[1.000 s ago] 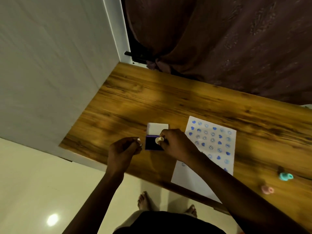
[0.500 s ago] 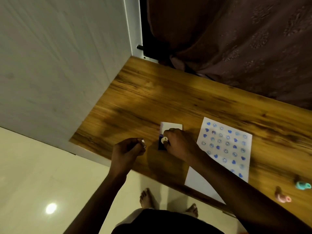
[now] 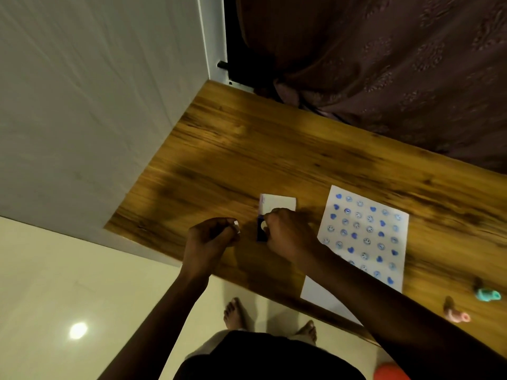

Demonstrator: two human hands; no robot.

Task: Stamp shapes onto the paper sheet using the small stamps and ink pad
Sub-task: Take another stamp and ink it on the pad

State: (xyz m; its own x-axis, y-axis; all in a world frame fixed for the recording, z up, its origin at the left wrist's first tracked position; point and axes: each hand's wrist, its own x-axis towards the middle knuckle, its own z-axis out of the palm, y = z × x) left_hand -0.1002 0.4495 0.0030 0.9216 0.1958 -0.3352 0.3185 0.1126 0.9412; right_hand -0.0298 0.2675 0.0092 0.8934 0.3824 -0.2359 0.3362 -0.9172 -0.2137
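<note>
A white paper sheet (image 3: 365,237) lies on the wooden table (image 3: 247,160), covered with rows of blue heart and smiley prints. Left of it sits the ink pad (image 3: 261,234), dark blue, with its white lid (image 3: 278,205) folded back. My right hand (image 3: 288,234) is over the pad, pinching a small white stamp (image 3: 264,224) against the ink. My left hand (image 3: 211,237) hovers just left of the pad, fingers curled on a small white piece (image 3: 236,225).
A teal stamp (image 3: 488,294) and a pink stamp (image 3: 457,316) lie on the table at the far right. A white wall panel borders the table's left side and a dark curtain (image 3: 384,64) hangs behind. My feet stand on the tiled floor below the near edge.
The view has shifted so the table contents sit further right in frame. Both hands keep their grips; the right hand stays on the ink pad with the stamp.
</note>
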